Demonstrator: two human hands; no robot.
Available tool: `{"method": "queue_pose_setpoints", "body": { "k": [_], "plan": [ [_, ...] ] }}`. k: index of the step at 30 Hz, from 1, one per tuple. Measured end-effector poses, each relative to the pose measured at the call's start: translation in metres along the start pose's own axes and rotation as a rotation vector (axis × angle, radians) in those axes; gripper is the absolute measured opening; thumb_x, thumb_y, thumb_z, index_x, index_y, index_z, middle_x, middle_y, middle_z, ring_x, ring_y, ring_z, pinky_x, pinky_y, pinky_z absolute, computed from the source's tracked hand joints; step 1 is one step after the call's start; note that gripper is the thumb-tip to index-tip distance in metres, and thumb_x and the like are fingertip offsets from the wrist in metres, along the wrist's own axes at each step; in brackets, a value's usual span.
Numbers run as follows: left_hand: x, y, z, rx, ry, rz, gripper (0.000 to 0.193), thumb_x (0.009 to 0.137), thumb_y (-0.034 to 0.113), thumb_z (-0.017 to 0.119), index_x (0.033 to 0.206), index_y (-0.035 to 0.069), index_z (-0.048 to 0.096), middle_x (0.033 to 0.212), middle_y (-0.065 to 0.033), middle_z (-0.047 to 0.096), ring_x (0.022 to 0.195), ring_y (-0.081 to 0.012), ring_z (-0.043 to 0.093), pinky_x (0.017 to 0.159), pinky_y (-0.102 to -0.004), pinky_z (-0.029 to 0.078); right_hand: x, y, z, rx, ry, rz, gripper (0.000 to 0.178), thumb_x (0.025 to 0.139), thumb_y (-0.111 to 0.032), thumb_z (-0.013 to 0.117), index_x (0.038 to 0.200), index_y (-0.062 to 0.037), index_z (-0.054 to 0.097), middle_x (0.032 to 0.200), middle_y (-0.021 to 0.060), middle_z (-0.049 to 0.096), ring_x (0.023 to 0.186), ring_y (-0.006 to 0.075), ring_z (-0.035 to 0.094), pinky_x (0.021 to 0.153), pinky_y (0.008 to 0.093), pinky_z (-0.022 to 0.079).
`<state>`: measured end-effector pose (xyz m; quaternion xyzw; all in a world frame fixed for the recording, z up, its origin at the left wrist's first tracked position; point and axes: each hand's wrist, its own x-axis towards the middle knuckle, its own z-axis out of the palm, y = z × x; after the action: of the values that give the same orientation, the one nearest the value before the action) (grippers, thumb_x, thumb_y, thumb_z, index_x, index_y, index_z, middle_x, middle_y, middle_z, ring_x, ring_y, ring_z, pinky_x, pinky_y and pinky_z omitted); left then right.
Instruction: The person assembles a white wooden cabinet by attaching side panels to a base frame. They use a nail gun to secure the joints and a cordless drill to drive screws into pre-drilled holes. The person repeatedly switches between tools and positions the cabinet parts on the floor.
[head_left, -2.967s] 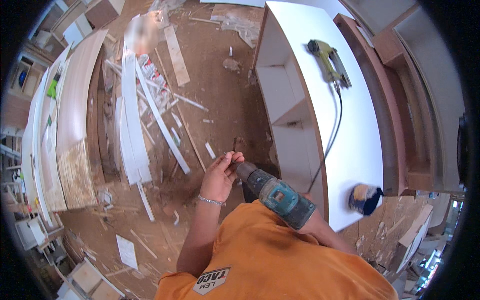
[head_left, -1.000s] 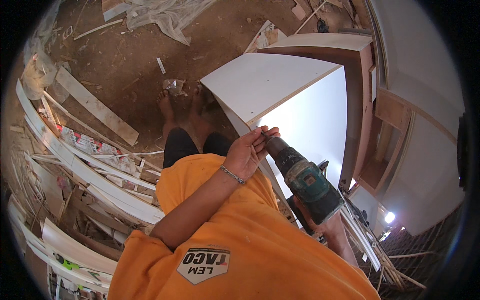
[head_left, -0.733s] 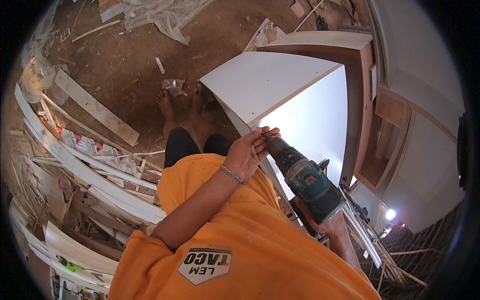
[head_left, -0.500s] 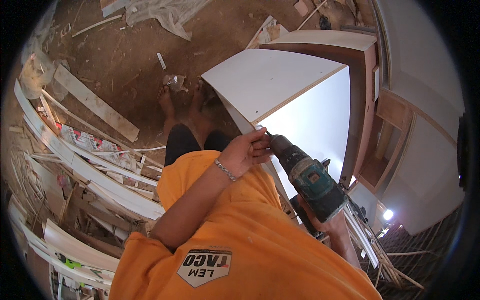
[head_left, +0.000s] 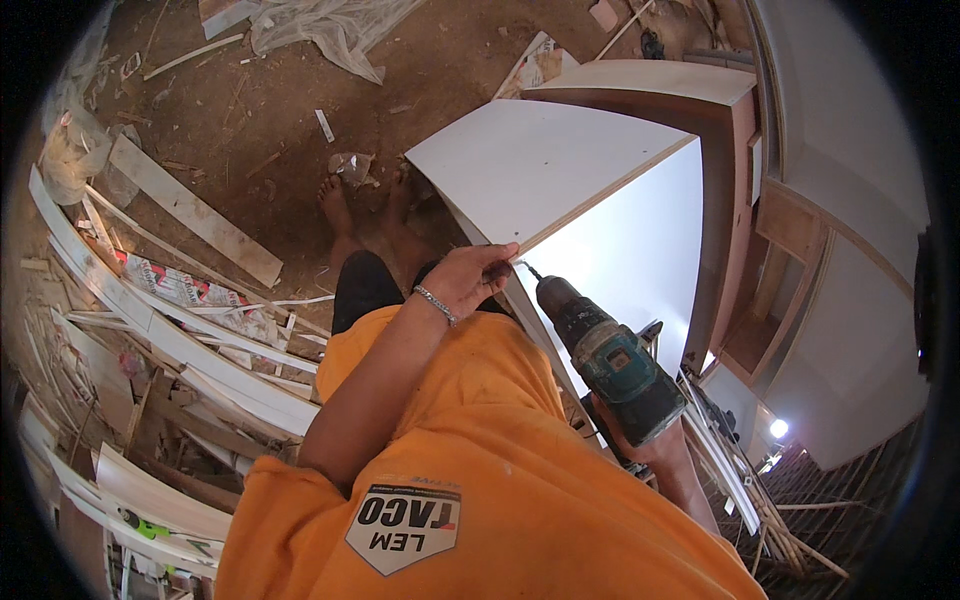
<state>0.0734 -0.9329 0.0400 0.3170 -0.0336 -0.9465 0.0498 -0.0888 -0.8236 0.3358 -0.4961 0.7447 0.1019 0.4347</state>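
Note:
My right hand is wrapped round the grip of a teal and black cordless drill. The drill slants up and left, its thin bit ending close to the corner of a white cabinet. At that corner my left hand has its fingertips pinched together against the board edge, just left of the bit tip. Whatever lies between those fingers is too small to make out. The cabinet's white panels meet along a bare wood-coloured edge, and small dark dots show on the upper one.
Other white and brown cabinet frames stand close on the right. Long white board strips and offcuts are heaped at the left. A loose plank, clear plastic sheeting and scraps lie on the dirt floor near my feet.
My left hand has shifted slightly up and left, with its fingertips now at the cabinet corner. The drill has drawn back a little down and left, leaving its bit visible apart from the fingers.

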Motion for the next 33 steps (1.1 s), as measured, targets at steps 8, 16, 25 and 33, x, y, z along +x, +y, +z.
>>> {"method": "queue_pose_setpoints", "body": {
  "k": [8, 16, 25, 33],
  "plan": [
    [0.01, 0.027, -0.002, -0.216, -0.012, -0.282, 0.019, 0.092, 0.014, 0.072, 0.106, 0.005, 0.063, 0.098, -0.0026, 0.063, 0.086, -0.0118, 0.059, 0.076, -0.0262, 0.053, -0.002, 0.01, 0.002, -0.105, -0.062, 0.019, 0.055, 0.073, -0.036, 0.079, 0.121, -0.0133, 0.066, 0.124, 0.0057, 0.066, 0.119, 0.027, 0.055, 0.108, 0.0433, 0.034],
    [0.008, 0.024, 0.001, -0.234, 0.018, -0.223, 0.018, 0.092, 0.014, 0.072, 0.105, 0.004, 0.064, 0.098, -0.0045, 0.063, 0.088, -0.0144, 0.059, 0.078, -0.0288, 0.053, 0.0, 0.014, 0.012, -0.066, -0.047, 0.058, 0.052, 0.074, -0.035, 0.077, 0.121, -0.0152, 0.066, 0.124, 0.0048, 0.067, 0.12, 0.0259, 0.056, 0.107, 0.0431, 0.035],
    [0.007, 0.027, 0.004, -0.189, 0.043, -0.23, 0.022, 0.093, 0.016, 0.071, 0.105, -0.001, 0.064, 0.101, -0.0063, 0.06, 0.091, -0.0157, 0.059, 0.082, -0.0303, 0.054, 0.026, -0.013, -0.006, 0.198, -0.069, 0.168, 0.057, 0.067, -0.031, 0.078, 0.118, -0.0075, 0.066, 0.112, 0.0104, 0.069, 0.104, 0.0259, 0.063, 0.097, 0.0407, 0.044],
    [0.007, 0.027, 0.006, -0.169, 0.038, -0.223, 0.025, 0.093, 0.018, 0.072, 0.108, -0.001, 0.064, 0.105, -0.0073, 0.063, 0.096, -0.0161, 0.061, 0.083, -0.0305, 0.054, 0.036, -0.015, -0.012, 0.32, 0.013, 0.137, 0.05, 0.064, -0.022, 0.078, 0.108, 0.0001, 0.067, 0.092, 0.0135, 0.071, 0.078, 0.0239, 0.066, 0.08, 0.0371, 0.052]
  ]
}}
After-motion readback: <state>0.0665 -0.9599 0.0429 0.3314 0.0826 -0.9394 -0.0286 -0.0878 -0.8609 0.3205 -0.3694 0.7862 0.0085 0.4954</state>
